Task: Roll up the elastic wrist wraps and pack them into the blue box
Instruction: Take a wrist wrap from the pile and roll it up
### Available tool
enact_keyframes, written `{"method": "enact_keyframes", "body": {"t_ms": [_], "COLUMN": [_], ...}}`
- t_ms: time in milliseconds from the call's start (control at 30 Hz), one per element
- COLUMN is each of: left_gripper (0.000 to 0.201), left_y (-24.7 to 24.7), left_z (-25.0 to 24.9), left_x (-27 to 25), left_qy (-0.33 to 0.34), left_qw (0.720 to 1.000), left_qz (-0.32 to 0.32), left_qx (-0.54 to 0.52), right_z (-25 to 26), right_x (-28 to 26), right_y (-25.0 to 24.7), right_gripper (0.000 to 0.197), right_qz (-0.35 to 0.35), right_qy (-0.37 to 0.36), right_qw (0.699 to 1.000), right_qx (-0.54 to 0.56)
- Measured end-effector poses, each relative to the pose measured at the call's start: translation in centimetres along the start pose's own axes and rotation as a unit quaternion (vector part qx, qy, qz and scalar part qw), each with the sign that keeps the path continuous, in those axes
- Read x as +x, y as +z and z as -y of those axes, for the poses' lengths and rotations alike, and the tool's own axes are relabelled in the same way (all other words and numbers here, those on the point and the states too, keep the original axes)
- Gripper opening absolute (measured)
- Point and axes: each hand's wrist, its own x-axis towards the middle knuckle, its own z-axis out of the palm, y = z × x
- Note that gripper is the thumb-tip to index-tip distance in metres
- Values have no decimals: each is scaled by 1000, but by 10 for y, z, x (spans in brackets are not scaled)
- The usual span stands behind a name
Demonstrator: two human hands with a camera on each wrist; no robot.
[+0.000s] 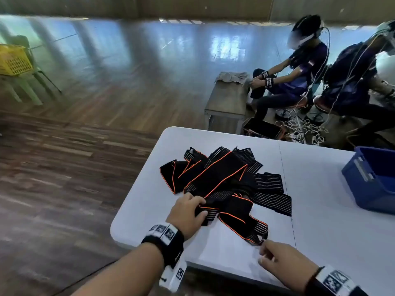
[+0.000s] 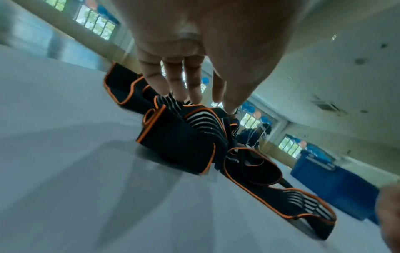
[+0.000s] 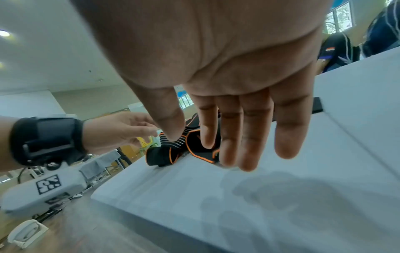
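A tangled pile of black wrist wraps (image 1: 222, 178) with orange edging and white stripes lies on the white table (image 1: 320, 221). My left hand (image 1: 202, 208) is at the pile's near left side, fingers above and thumb below, pinching a fold of one wrap (image 2: 179, 145). My right hand (image 1: 261, 253) hovers with straight fingers just short of the looped wrap end (image 1: 256, 231) nearest me and holds nothing. In the right wrist view its fingertips (image 3: 207, 143) hang in front of the wraps (image 3: 164, 154). The blue box (image 1: 372, 189) stands on the table's right side, its inside hidden.
The table's left corner and near edge (image 1: 119, 229) are close to my left wrist. Beyond the far edge sit two people (image 1: 299, 77) on stools, with a low bench (image 1: 226, 101), a dark basket (image 1: 263, 129) and loose white cables (image 1: 301, 127). A yellow crate (image 1: 12, 60) rests on a chair far left.
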Motion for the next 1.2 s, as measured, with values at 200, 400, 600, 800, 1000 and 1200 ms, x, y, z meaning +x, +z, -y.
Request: {"method": "enact_keyframes", "body": {"t_ms": [200, 400, 600, 800, 1000, 1200], "left_gripper": [11, 9, 15, 21, 13, 26], "left_y": [-18, -88, -116, -121, -104, -69], "left_z": [-27, -60, -88, -89, -63, 14], "left_x": [33, 72, 103, 114, 111, 96], "left_qy": [-13, 63, 89, 61, 14, -67], "left_qw": [992, 994, 975, 938, 938, 985], "left_qz": [89, 63, 82, 92, 105, 155], "left_qx": [87, -64, -184, -329, -329, 19], "right_z": [27, 48, 87, 105, 101, 81], "right_x": [14, 32, 72, 86, 94, 88], "right_y": [-13, -58, -120, -140, -127, -130], "right_gripper": [12, 3, 12, 14, 22, 20], "right_qz": [-28, -116, -218, -273, -253, -293], "right_qy": [-33, -74, -195, -201, -184, -145], "right_qw": [999, 988, 950, 901, 883, 897], "right_qx": [26, 75, 113, 272, 349, 296]}}
